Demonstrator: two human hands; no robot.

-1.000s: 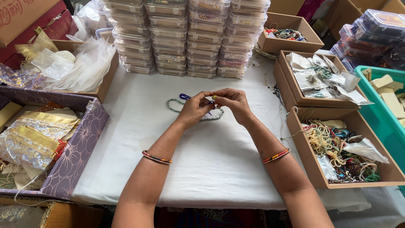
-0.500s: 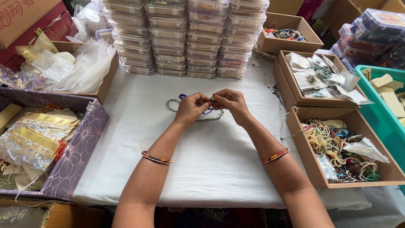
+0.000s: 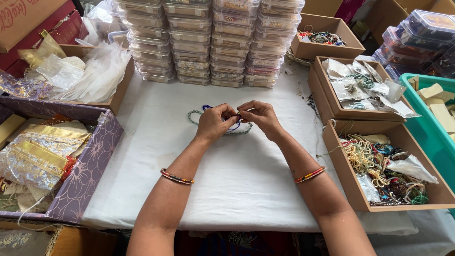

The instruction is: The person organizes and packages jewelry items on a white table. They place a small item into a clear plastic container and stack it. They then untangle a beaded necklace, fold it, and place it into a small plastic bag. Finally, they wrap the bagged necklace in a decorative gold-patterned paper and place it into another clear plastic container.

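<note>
My left hand [image 3: 215, 122] and my right hand [image 3: 259, 116] meet over the middle of the white cloth-covered table [image 3: 237, 180], fingertips pinched together on a thin blue cord [image 3: 233, 126]. Under the hands lies a pale green beaded strand [image 3: 193, 115], looping out to the left and right of them. Each wrist wears a multicoloured bangle. What is pinched between the fingertips is hidden by the fingers.
Stacks of clear plastic boxes [image 3: 208, 38] line the back. Three brown trays stand to the right: beads [image 3: 379, 166], packets [image 3: 360, 85], more beads [image 3: 324, 38]. A purple flowered box [image 3: 85, 166] with gold pouches sits left, a box of plastic bags [image 3: 80, 71] behind it, a teal crate [image 3: 436, 123] far right.
The hands have stayed in place over the strand; only the fingers have shifted slightly on the blue cord.
</note>
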